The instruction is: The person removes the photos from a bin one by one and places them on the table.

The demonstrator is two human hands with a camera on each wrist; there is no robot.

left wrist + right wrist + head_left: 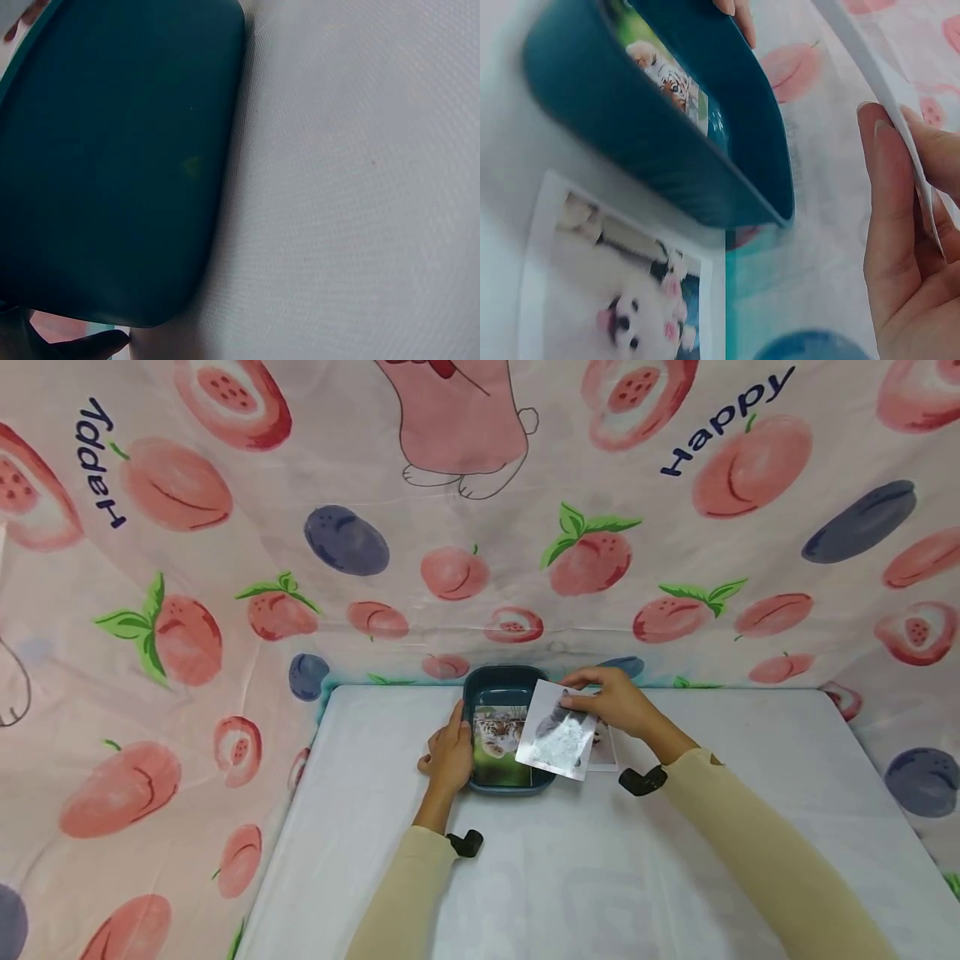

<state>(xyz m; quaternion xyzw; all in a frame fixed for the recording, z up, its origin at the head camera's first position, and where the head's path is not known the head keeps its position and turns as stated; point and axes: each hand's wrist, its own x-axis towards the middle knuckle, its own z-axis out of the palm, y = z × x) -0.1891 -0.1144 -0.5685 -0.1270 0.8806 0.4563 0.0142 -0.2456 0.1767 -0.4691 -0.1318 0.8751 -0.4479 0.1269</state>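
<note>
A dark teal plastic bin (507, 791) stands near the table's back edge. Inside it lies a tiger photo (498, 764), picture side up. My left hand (450, 753) holds the bin by its left wall, the fingers at the rim. Between thumb and fingers my right hand (618, 700) pinches a white-bordered photo card (557, 731) showing a greyish animal, glare covering part of it. This card is tilted above the bin's right side. On the table right of the bin lies a photo of a white fluffy dog (622, 300), mostly hidden by the raised card in the head view.
A white cloth covers the table (570, 877). Behind and at both sides hangs a pink curtain (480, 527) printed with fruit, close to the bin's back. A black wrist strap piece (642, 781) sits at the right cuff.
</note>
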